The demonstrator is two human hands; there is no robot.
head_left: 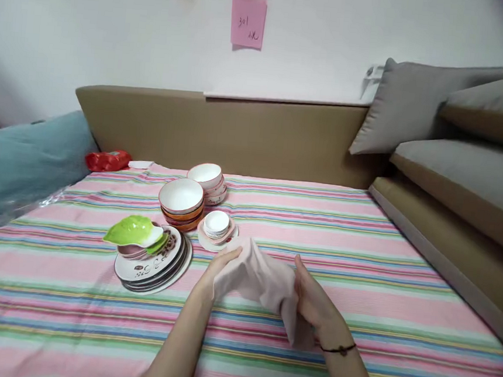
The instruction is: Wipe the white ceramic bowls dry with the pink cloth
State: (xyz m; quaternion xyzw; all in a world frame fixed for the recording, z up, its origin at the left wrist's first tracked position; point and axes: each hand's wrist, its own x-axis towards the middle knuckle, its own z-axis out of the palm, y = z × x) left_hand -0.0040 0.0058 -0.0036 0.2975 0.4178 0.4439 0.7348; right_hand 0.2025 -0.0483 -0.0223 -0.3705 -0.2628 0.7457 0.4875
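Note:
A pale pinkish-white cloth (256, 277) is bunched between my two hands above the striped cover. My left hand (215, 270) grips its left end, the fingers mostly covered by the fabric. At the other side my right hand (314, 299) has its fingers curled into the cloth, the thumb pointing up. A corner of the fabric hangs below my right hand. Whether anything lies inside the folds I cannot tell. Just beyond my left hand stands a stack of small white dishes (217, 223) on a pinkish dish and a white plate (204, 242).
Left of my hands, green leaf-shaped dishes (131, 231) top a stack of plates (150, 270). Behind them stand two stacks of bowls (181, 197). Grey-brown cushions (464, 178) line the right side; a blue pillow (29, 163) and a red packet (108, 160) lie left.

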